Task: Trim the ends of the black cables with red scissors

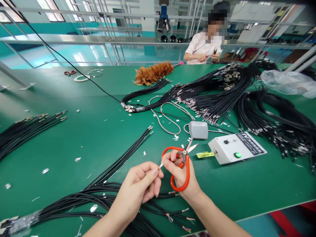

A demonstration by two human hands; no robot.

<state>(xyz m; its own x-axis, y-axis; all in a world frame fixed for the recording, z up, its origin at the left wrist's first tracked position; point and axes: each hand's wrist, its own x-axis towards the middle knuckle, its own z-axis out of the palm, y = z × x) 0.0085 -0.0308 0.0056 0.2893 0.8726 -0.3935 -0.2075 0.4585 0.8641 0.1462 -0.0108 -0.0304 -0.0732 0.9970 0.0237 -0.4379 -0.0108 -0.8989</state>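
Note:
Low in the middle of the head view, my left hand (pixel 142 181) pinches the end of a black cable between thumb and fingertips. A small silvery tip (pixel 161 165) shows at that end, where my right thumb and forefinger also meet it. Red-handled scissors (pixel 181 188) hang in my right hand (pixel 184 174), one loop around its fingers, blades parted and pointing away. Below my hands lies a bundle of black cables (pixel 81 197); several ends are stripped to coloured wires (pixel 170 217). Most of the held cable is hidden by my left hand.
A white control box (pixel 237 148) with a lit green button stands at right, a grey adapter (pixel 198 130) behind it. Cable bundles (pixel 209 102) fill the back right; another (pixel 29 131) lies left. A brown feather duster (pixel 154 73) lies behind. A co-worker (pixel 204 49) sits opposite.

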